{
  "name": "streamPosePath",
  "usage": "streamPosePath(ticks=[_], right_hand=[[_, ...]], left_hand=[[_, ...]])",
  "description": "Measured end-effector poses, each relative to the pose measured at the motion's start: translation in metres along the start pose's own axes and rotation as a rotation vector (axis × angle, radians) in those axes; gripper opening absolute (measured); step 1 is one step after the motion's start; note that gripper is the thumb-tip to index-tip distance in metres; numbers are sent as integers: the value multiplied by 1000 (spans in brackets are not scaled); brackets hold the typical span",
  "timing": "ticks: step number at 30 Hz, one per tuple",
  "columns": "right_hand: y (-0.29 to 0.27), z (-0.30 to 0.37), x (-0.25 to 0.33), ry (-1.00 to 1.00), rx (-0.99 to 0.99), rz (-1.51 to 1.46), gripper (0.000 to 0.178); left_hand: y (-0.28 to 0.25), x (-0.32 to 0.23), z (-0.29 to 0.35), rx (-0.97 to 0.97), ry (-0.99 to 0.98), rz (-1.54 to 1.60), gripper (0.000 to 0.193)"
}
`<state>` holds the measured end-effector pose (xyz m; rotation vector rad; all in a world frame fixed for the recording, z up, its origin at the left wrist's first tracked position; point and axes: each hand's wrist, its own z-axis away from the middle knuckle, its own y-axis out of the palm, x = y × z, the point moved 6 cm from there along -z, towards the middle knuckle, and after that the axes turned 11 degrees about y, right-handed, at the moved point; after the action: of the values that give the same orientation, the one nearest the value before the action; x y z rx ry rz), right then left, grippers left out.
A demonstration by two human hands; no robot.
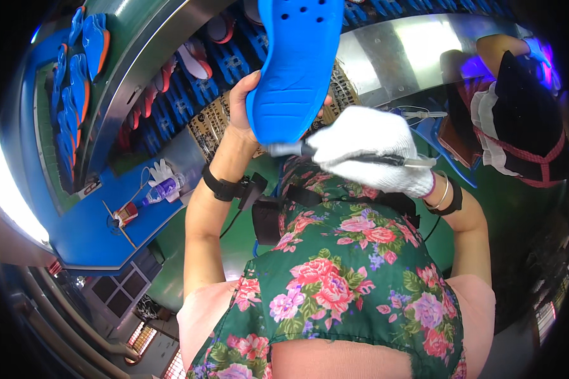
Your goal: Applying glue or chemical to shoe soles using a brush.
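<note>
Blue sole (297,76) in left fingers (239,95), tool (291,149) in gloved right fingers (335,140)

At 12 o'clock, the far end of the bright blue, sole-shaped piece with round holes (297,69) was cut off by the upper edge. Most fingers of the bare left hand (239,112) were hidden behind it. The grey tip of the slim, dark-shafted tool (286,149) held by the white-gloved right hand (370,151) was blurred, so contact with the piece could not be told. At 2 o'clock, a co-worker's blue-gloved hand (537,50) was blurred under violet glare. At 9 o'clock, the label of the purple-wrapped clear bottle (162,189) was too small to be read.
</note>
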<state>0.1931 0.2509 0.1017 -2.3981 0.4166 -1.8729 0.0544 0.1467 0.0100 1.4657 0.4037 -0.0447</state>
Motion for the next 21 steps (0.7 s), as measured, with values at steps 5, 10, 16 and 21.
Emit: streamPosePath(ticks=[5, 10, 16, 21], right_hand=[[9, 15, 1, -296, 12, 349, 31], [15, 25, 5, -209, 155, 291, 35], [-4, 8, 1, -208, 24, 254, 25], [3, 10, 4, -183, 148, 131, 23]], left_hand=[[1, 2, -3, -130, -162, 34, 78], [-3, -1, -5, -152, -208, 15, 76], [7, -4, -7, -133, -255, -183, 71], [6, -4, -7, -177, -265, -122, 71]])
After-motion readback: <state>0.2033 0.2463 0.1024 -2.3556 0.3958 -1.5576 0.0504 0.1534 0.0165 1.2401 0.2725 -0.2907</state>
